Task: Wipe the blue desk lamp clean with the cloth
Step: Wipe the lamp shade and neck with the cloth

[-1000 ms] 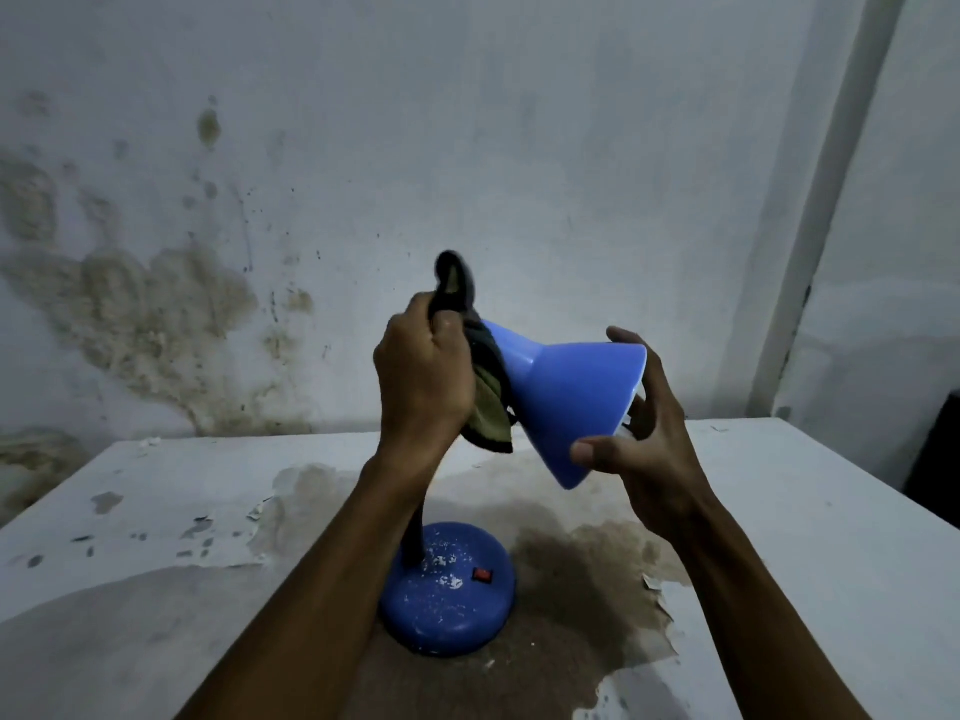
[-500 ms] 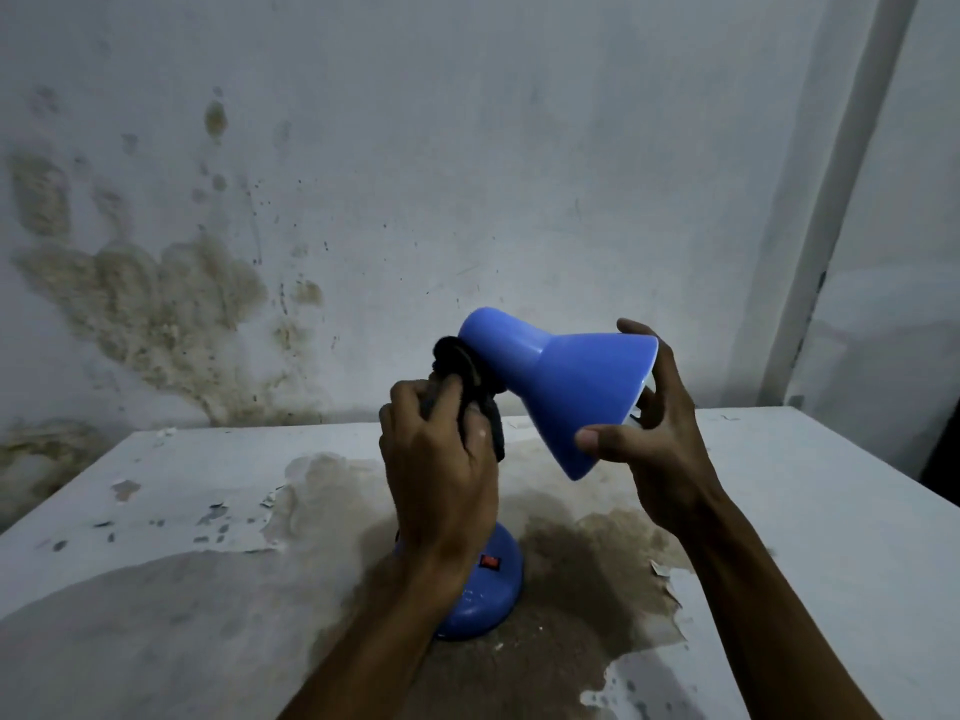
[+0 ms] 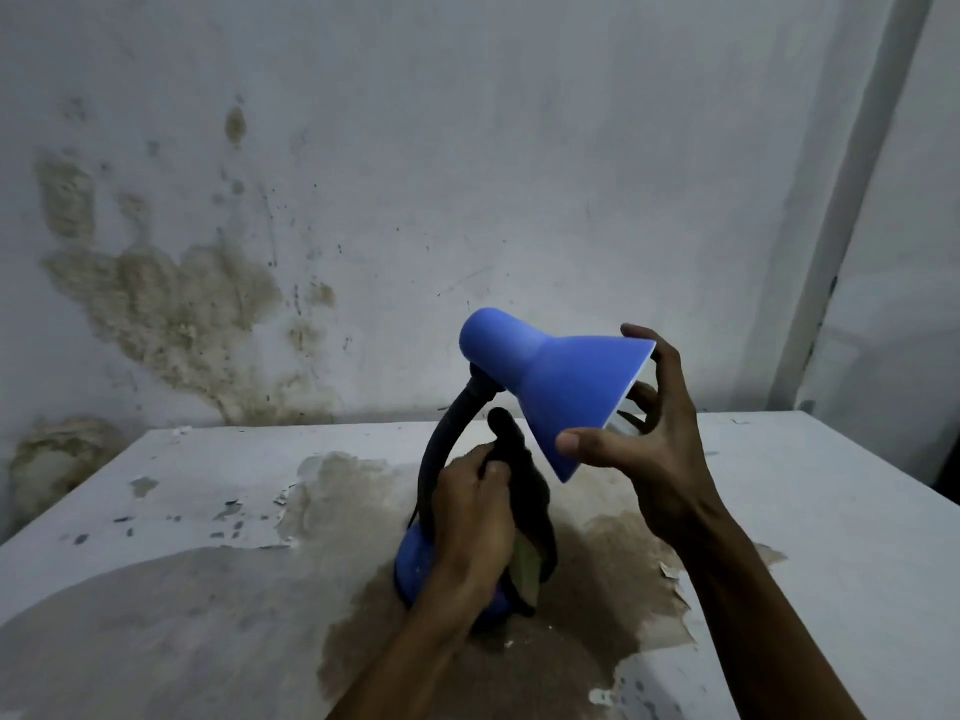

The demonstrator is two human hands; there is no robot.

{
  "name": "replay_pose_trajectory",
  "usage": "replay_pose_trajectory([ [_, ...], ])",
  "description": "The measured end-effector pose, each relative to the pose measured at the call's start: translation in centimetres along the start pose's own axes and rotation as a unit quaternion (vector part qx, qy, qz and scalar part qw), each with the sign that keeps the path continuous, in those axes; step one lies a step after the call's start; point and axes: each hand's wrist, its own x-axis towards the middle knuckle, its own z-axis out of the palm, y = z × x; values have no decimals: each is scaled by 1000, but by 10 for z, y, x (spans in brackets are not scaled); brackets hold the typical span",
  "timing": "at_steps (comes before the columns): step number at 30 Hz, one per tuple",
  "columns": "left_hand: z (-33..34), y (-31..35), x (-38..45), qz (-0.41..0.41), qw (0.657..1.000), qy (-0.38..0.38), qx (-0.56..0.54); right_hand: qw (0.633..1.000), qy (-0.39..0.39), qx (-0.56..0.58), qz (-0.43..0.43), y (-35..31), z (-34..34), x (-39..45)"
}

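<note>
The blue desk lamp [image 3: 550, 387] stood on the peeling white table [image 3: 831, 511], its round base [image 3: 410, 569] on the brown stain [image 3: 597, 574]. My right hand [image 3: 649, 439] gripped the shade's rim — thumb under, fingers over the top edge. My left hand [image 3: 470, 517] clutched the dark cloth [image 3: 524, 491] low against the black gooseneck [image 3: 441, 444], just above the base. A mould-blotched wall [image 3: 467, 148] stood behind.

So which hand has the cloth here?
The left hand grips the dark cloth beside the lamp's black neck; the right hand only steadies the blue shade at its rim.
</note>
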Motion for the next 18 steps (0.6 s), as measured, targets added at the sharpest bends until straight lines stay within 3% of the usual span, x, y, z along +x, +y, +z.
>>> replay_pose_trajectory([
  [1,2,8,2,-124,980,-23,-154,1000,1,2,2,0,-1,-1],
  [2,3,16,3,-219,937,-47,-269,1000,0,1,4,1,-1,-1],
  [3,4,23,6,-272,895,-70,-345,1000,-3,-2,5,0,-2,-2],
  [6,0,41,11,-306,841,-98,-436,1000,-6,-10,3,-3,-2,-2],
  [9,-7,46,7,-282,848,-99,-439,1000,-14,-18,0,-6,0,-2],
  [12,-9,46,-5,-229,878,-76,-413,999,-30,-20,-7,-9,3,-1],
  [15,-6,48,-20,-142,932,-17,-334,1000,-25,-16,-10,-8,5,1],
  [18,-1,51,-37,-1,964,23,-265,1000,0,-6,3,-3,3,1],
])
